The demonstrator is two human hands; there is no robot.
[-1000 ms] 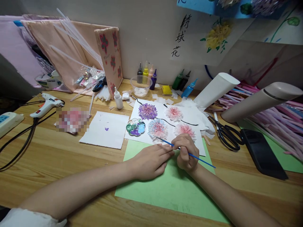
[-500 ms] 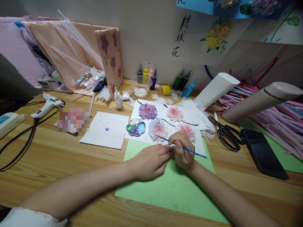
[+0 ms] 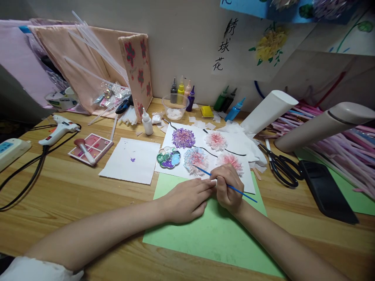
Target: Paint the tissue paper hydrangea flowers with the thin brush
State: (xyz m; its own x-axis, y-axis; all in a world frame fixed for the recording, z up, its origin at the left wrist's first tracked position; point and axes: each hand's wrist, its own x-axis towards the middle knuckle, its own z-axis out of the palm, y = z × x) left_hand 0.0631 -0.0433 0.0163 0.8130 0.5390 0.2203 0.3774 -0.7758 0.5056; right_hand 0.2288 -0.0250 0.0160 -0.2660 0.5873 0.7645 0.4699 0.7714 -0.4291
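My right hand (image 3: 229,186) is closed round a thin blue paintbrush (image 3: 242,192). Its tip meets the lower part of a pink paper flower with light-blue edges (image 3: 195,159). My left hand (image 3: 187,199) lies flat, fingers stretched out, over the green sheet (image 3: 211,242) and the near edge of the white paper (image 3: 249,181). On that paper are also a purple-tipped flower (image 3: 183,138), a pink flower (image 3: 216,140) and another pink flower (image 3: 236,164), partly hidden by my right hand. Left of the flowers sits a small clear palette (image 3: 168,157) with green, purple and blue paint.
A white sheet with purple marks (image 3: 129,162), a makeup palette with a brush (image 3: 96,146) and a glue gun (image 3: 60,130) lie left. Behind stand a white bottle (image 3: 147,123), a clear bowl (image 3: 175,107) and several paint bottles. Black scissors (image 3: 284,168) and a phone (image 3: 326,191) lie right.
The paintbrush has tilted a little: its back end is slightly lower and its tip slightly higher on the blue-edged flower. My left hand rests in the same place.
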